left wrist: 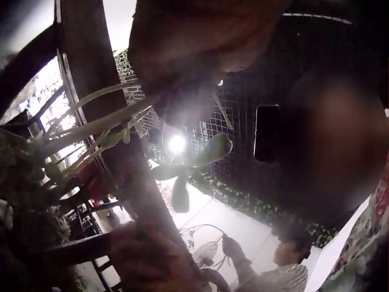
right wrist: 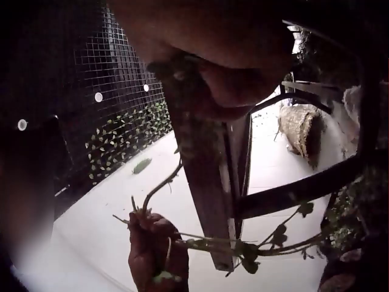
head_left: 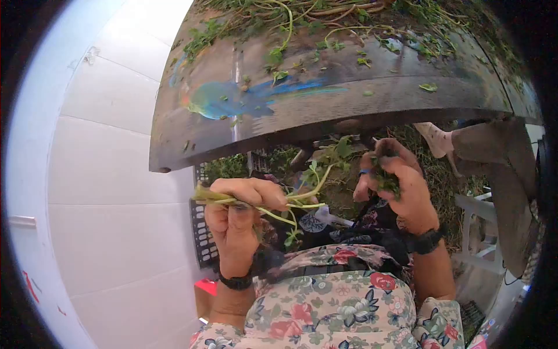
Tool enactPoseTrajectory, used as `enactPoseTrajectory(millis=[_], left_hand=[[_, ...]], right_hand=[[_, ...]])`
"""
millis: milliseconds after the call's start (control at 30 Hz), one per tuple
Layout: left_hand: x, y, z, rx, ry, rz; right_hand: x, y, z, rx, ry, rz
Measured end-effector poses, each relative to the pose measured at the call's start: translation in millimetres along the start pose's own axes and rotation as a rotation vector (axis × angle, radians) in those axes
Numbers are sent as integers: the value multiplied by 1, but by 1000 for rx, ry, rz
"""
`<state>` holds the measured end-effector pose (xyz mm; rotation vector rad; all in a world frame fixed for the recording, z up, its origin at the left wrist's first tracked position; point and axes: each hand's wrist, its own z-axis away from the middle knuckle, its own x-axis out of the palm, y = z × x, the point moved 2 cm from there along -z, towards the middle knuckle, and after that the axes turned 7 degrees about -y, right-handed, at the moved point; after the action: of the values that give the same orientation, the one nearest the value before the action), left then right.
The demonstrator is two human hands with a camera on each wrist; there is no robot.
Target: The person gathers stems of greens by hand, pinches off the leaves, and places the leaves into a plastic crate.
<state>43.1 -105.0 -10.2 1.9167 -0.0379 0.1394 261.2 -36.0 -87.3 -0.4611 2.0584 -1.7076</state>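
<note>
Curled fingers of my left hand grip a small bunch of pale green leafy stems below the table's front edge. Cut-looking stem ends poke out on the left of the fist, while the leaves spread rightward. My right hand pinches a dark clump of leaves level with the bunch and a little apart from it. In the right wrist view the left hand appears low down, with the stems reaching sideways. The left wrist view has the left hand dark at the top.
A dark wooden table with blue paint marks stands ahead, strewn with loose greens. A black plastic crate is at the left by a white tiled wall. Another person's leg and a white stool are at the right.
</note>
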Motion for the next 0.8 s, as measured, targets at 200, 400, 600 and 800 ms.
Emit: enactPoseTrajectory(millis=[200, 400, 600, 800], left_hand=[[4, -2, 1, -35, -158, -45], [2, -3, 2, -93, -308, 28], [2, -1, 4, -110, -252, -98], [-4, -3, 6, -72, -140, 0]], right_hand=[[4, -15, -11, 354, -47, -642], [31, -40, -28, 195, -266, -22], [20, -7, -24, 171, 36, 202], [-3, -10, -9, 345, 258, -139]])
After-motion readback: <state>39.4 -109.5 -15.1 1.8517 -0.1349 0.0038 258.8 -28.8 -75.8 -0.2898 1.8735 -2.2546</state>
